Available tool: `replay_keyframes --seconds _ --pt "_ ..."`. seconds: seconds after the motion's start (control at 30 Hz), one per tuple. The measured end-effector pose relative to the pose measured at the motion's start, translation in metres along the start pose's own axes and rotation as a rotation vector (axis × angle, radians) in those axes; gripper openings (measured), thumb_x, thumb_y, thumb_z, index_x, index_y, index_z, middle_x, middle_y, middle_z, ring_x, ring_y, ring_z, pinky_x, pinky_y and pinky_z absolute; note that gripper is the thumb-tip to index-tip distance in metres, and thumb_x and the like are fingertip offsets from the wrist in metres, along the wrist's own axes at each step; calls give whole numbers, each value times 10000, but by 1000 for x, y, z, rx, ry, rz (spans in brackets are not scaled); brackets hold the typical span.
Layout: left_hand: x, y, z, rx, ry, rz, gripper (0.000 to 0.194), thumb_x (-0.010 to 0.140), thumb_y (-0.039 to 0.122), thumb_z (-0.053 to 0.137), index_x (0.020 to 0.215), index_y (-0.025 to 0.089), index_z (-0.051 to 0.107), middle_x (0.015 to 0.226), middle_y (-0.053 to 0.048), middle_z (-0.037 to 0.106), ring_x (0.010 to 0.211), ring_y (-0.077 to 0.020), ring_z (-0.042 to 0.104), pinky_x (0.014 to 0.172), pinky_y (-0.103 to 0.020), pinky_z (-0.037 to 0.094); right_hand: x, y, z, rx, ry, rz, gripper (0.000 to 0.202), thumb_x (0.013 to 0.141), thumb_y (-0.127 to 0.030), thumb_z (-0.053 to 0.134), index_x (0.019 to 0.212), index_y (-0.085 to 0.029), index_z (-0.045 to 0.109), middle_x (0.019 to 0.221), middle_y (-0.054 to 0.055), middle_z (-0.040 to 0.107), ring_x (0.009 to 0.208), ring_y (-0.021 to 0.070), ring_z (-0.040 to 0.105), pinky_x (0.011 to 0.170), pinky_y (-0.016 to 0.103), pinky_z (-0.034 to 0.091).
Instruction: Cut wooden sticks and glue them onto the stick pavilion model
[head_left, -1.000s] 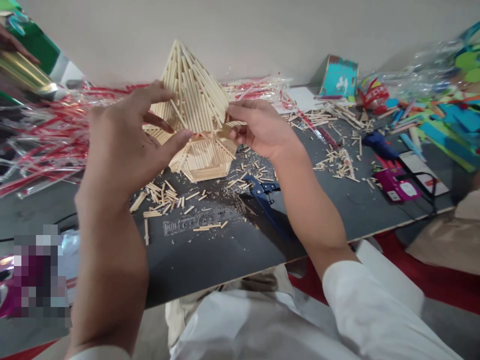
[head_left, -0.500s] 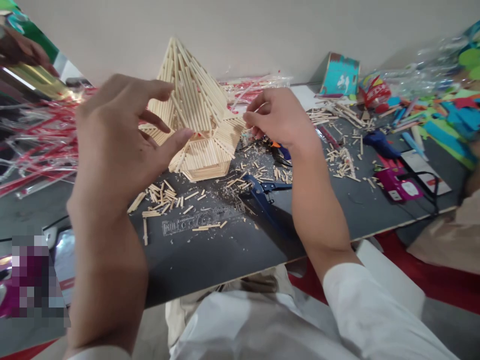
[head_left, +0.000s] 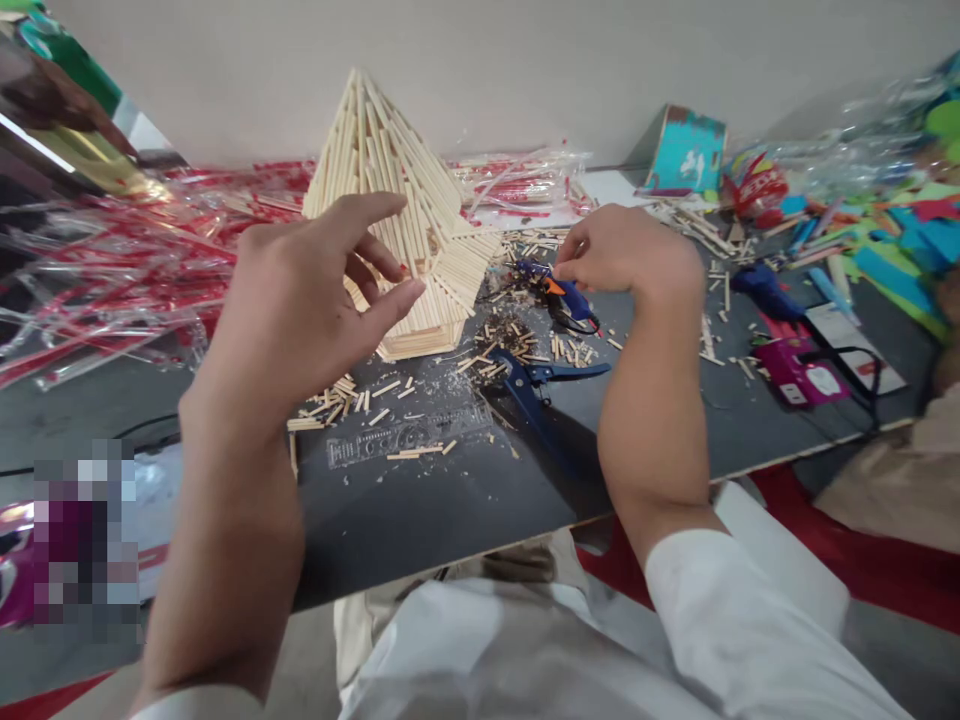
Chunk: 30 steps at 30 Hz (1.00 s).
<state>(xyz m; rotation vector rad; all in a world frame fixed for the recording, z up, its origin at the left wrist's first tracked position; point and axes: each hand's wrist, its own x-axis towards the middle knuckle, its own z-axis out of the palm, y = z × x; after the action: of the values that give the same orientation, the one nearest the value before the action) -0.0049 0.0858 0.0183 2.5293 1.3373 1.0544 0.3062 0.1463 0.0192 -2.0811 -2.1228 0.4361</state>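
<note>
A model built of thin wooden sticks (head_left: pixel 431 190), with a tall pointed roof, stands on the dark table. In front of its left side hovers my left hand (head_left: pixel 292 300), thumb and fingers apart and nothing between them. My right hand (head_left: pixel 634 250) is bent at the wrist with its fingertips pinched together, and anything in them is too small to make out. Just below those fingertips lies a blue glue gun (head_left: pixel 576 302) with an orange trigger. Nearer to me is a blue hand cutter (head_left: pixel 529 395), beside a transparent ruler (head_left: pixel 409 437).
Cut stick pieces (head_left: pixel 570 350) litter the table. Red-and-clear plastic wrappers (head_left: pixel 142 270) pile up at left. To the right are another blue glue gun (head_left: pixel 769 290), a magenta box (head_left: pixel 799 370) with a black cable, and coloured paper scraps (head_left: pixel 885 270). Another person's hand (head_left: pixel 60 95) shows upper left.
My right hand has moved right, away from the stick model, uncovering the glue gun. My left hand has shifted right across the model's front and stays open.
</note>
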Motion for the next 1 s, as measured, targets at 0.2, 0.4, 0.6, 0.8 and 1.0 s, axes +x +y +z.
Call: replay_keyframes --seconds 0.2,0.4,0.6,0.8,1.0 --pt "1 -1 7 -55 6 -6 586 856 337 784 1419 242 656 954 -8 817 724 -176 724 886 -357 604 -21 -24 -12 92 48 -83 165 948 -197 589 804 -223 665 863 87 782 772 230 720 732 352 517" --pt "3 6 13 -132 5 -31 574 865 265 777 1416 200 630 952 -14 804 700 -158 713 886 -381 582 -32 -50 -1 530 102 -401 42 953 -244 682 925 -240 651 922 37 753 792 177 712 748 304 528" --pt "3 12 25 -245 36 -133 555 880 230 767 1417 212 629 909 -2 792 692 -152 705 770 -328 577 -31 -75 16 719 123 -393 151 937 -255 769 917 -239 620 813 -8 699 786 161 722 741 279 541" --pt "2 21 35 -361 41 -294 536 869 194 780 1382 232 628 901 15 800 673 -135 698 667 -265 536 -32 -85 23 785 81 -465 146 959 -236 752 899 -218 620 817 -21 705 773 132 712 682 242 525" --pt "2 24 35 -375 -20 -384 273 885 229 770 1151 175 754 846 -24 800 644 -148 701 583 -262 507 -30 -84 26 816 66 -491 214 901 -305 834 857 -235 636 769 -18 715 696 134 688 628 249 515"
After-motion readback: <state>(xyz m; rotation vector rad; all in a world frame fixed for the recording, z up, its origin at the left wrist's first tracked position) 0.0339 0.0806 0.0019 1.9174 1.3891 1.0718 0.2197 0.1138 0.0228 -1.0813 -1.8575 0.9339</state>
